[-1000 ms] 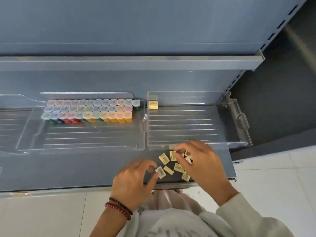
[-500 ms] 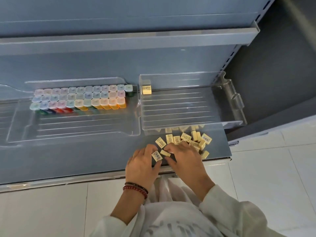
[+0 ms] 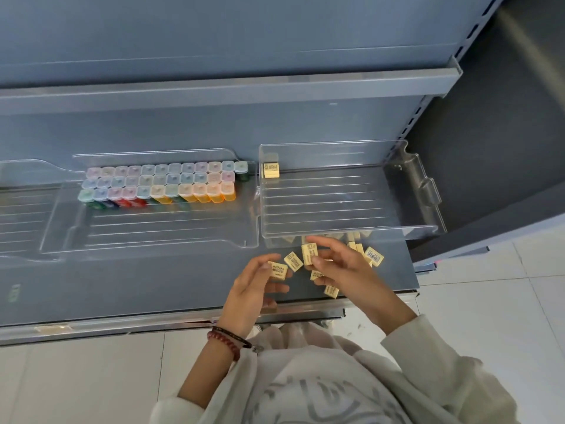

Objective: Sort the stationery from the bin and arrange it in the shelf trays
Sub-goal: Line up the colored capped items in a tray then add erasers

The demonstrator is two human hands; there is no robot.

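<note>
Several small cream erasers (image 3: pixel 373 256) lie loose on the grey shelf in front of the right clear tray (image 3: pixel 336 206). One eraser (image 3: pixel 271 170) stands alone in that tray's back left corner. My left hand (image 3: pixel 250 289) pinches an eraser (image 3: pixel 277 269) between thumb and fingers. My right hand (image 3: pixel 345 267) holds another eraser (image 3: pixel 309 254) upright at its fingertips, just in front of the tray's front lip. Between the two held ones lies a further eraser (image 3: pixel 293 261).
The left clear tray (image 3: pixel 153 228) holds three rows of small coloured capped containers (image 3: pixel 159 185) at its back. Another clear tray (image 3: pixel 21 215) sits further left. A shelf edge (image 3: pixel 229 93) overhangs above. White floor tiles lie below and to the right.
Both hands have lifted off the pile. Each now holds one eraser above the shelf, the right one raised toward the tray's front lip.
</note>
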